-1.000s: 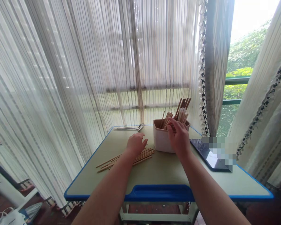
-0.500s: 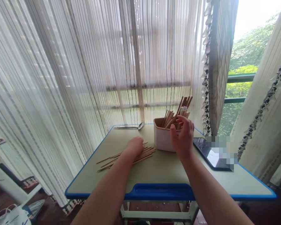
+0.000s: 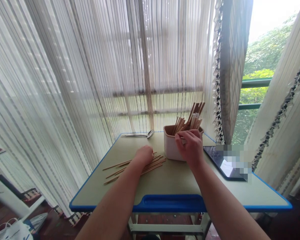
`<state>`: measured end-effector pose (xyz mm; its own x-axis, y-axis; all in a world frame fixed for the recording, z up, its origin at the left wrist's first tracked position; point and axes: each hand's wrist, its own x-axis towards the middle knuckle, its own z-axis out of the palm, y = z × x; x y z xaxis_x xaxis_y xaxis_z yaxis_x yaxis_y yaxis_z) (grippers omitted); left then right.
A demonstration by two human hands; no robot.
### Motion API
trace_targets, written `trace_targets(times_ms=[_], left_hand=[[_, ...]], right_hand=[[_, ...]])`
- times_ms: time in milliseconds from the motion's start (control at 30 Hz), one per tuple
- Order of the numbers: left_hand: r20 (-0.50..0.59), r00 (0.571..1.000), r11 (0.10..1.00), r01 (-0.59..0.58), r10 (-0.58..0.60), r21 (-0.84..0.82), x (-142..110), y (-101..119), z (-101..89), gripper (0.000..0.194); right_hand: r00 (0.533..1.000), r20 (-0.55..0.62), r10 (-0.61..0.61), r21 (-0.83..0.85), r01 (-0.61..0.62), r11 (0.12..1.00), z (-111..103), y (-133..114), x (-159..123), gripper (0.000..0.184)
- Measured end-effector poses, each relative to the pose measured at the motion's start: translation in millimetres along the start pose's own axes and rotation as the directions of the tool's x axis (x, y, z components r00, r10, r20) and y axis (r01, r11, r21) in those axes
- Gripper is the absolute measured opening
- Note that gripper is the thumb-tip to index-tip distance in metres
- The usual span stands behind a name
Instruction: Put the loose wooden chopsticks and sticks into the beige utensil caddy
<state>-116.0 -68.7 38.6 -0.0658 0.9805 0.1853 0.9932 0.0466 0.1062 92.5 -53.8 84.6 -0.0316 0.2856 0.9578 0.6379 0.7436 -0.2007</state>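
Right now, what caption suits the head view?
Left hand at loose wooden sticks, right hand at the white container.

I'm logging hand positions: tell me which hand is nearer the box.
Right. The right hand is at the near side of the box; the left hand is farther off, left of the box, at the loose sticks.

Blue-edged table (image 3: 180, 183), chopsticks (image 3: 153, 165), container (image 3: 172, 146), slotted spoon (image 3: 150, 134), tablet (image 3: 220, 163)

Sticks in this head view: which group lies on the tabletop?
The loose, spread-out sticks at the left hand; the other sticks stand leaning in the white container.
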Motion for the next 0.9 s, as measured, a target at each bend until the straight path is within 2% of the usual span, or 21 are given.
trace_targets(times_ms=[133,367,500,600,733,833,900], left_hand=[[-0.007,1.0,1.0,0.003,-0.003,0.0,0.7,-0.9,1.6,0.021],[-0.035,0.999,1.0,0.015,-0.014,0.01,0.8,-0.1,0.2,0.022],[-0.123,0.992,1.0,0.002,-0.001,0.009,0.3,3.0,-6.3,0.02],[-0.26,0.965,1.0,-0.017,0.01,-0.025,-0.5,6.5,-12.2,0.023],[-0.419,0.905,0.981,-0.145,0.078,-0.132,-1.9,11.2,-18.2,0.026],[-0.448,0.88,0.941,-0.272,0.159,-0.2,-1.9,12.6,-19.0,0.025],[-0.447,0.875,0.922,-0.312,0.184,-0.23,-1.1,12.2,-17.6,0.023]], right_hand=[[0.999,0.001,0.044,-0.021,-0.044,0.999,5.3,2.5,-0.4,0.021],[0.999,-0.023,0.048,-0.008,-0.048,0.999,1.7,2.7,-0.6,0.013],[0.999,-0.022,0.028,0.0,-0.028,1.0,0.8,1.4,-0.5,0.012],[1.0,-0.013,0.016,-0.012,-0.016,1.0,0.8,1.7,-0.8,0.013],[1.0,0.009,-0.005,-0.005,0.006,1.0,0.4,0.2,-0.9,0.014],[0.995,0.075,-0.068,0.027,0.066,0.997,0.7,-3.3,-0.8,0.012],[0.986,0.121,-0.113,0.048,0.108,0.993,1.2,-5.4,-0.9,0.012]])
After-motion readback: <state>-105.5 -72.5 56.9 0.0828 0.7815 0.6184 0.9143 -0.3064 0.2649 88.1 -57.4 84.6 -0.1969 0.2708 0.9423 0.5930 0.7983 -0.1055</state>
